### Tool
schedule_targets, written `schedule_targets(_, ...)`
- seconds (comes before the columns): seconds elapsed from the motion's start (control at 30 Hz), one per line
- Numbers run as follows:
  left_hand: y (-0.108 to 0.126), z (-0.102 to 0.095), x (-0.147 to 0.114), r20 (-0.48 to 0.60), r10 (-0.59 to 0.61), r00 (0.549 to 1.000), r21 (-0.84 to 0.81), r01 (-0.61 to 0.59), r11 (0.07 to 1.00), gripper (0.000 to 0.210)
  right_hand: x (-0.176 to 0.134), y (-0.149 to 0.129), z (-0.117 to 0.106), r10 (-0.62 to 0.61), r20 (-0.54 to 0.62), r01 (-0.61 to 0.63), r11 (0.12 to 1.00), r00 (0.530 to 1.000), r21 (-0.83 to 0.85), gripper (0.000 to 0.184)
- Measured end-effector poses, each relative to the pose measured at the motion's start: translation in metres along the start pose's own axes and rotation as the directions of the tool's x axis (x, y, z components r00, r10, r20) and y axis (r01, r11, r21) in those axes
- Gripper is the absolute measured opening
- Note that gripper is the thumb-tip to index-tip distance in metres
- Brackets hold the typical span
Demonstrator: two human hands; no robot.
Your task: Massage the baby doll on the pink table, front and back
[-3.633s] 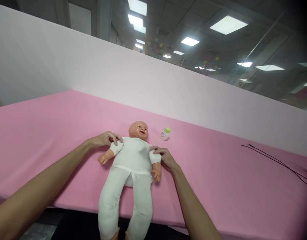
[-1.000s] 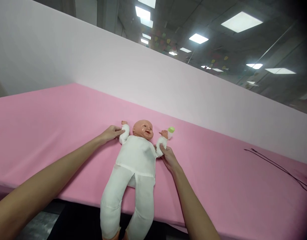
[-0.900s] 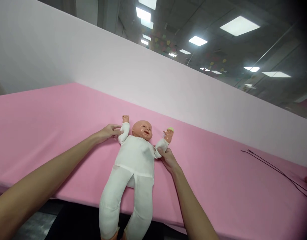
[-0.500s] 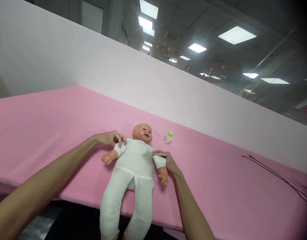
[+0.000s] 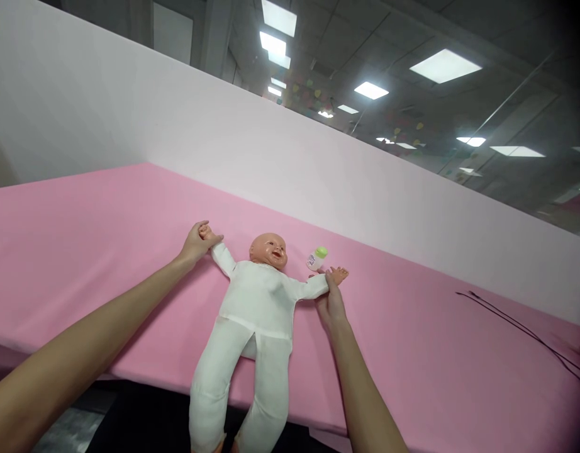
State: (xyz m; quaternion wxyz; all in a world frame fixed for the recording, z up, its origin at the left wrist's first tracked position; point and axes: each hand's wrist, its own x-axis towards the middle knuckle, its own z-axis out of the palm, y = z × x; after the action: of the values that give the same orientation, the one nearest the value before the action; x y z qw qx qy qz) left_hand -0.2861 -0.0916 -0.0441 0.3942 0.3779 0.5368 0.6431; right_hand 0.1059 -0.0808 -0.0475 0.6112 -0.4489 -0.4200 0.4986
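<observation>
A baby doll (image 5: 259,302) with a white cloth body lies face up, its lower legs reaching past the table's front edge. Its arms are spread out and raised to both sides. My left hand (image 5: 198,242) is closed around the doll's forearm and hand on the left. On the other side, my right hand (image 5: 331,302) grips the doll's other forearm at the wrist, thumb on top and fingers partly hidden underneath. Just beyond my right fingertips lies a small clear bottle (image 5: 317,258) with a green cap.
The pink padded table (image 5: 426,352) runs along a white padded wall (image 5: 290,163). Thin black cords (image 5: 521,327) lie at the right. Behind the wall, a glass pane shows ceiling lights.
Both hands have moved from the doll's upper arms to its forearms. The doll's arms have swung from hanging down to stretched outward and up. The bottle stays in place.
</observation>
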Motion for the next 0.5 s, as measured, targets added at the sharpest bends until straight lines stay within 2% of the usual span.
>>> schedule_targets(0.07, -0.003, -0.002, 0.0, -0.077, 0.073, 0.994, 0.191, -0.057, 0.98, 0.083, 0.004, -0.001, -0.005, 0.043, -0.081, -0.047, 0.998, 0.996, -0.051, 0.049)
schedule_targets(0.13, -0.006, -0.005, 0.0, -0.086, 0.122, 0.989, 0.367, -0.082, 0.927, 0.073, 0.006, -0.002, -0.01, 0.089, -0.14, -0.098, 0.993, 0.986, -0.061, 0.047)
schedule_targets(0.2, -0.008, -0.006, 0.0, -0.067, 0.15, 0.986, 0.516, -0.094, 0.851, 0.058, 0.006, -0.005, -0.013, 0.093, -0.16, -0.103, 0.993, 0.983, -0.052, 0.045)
schedule_targets(0.3, -0.009, -0.007, -0.002, -0.067, 0.193, 0.979, 0.715, -0.088, 0.694, 0.044, 0.005, -0.007, -0.018, 0.078, -0.179, -0.11, 0.979, 0.981, -0.174, 0.039)
schedule_targets(0.37, -0.007, -0.006, -0.004, -0.06, 0.208, 0.976, 0.783, -0.083, 0.616, 0.038, 0.004, -0.006, -0.022, 0.073, -0.19, -0.125, 0.953, 0.979, -0.276, 0.039)
schedule_targets(0.5, -0.006, -0.003, -0.009, -0.019, 0.265, 0.964, 0.826, -0.134, 0.547, 0.03, 0.006, -0.001, -0.03, 0.005, -0.203, -0.091, 0.904, 0.979, -0.418, 0.03)
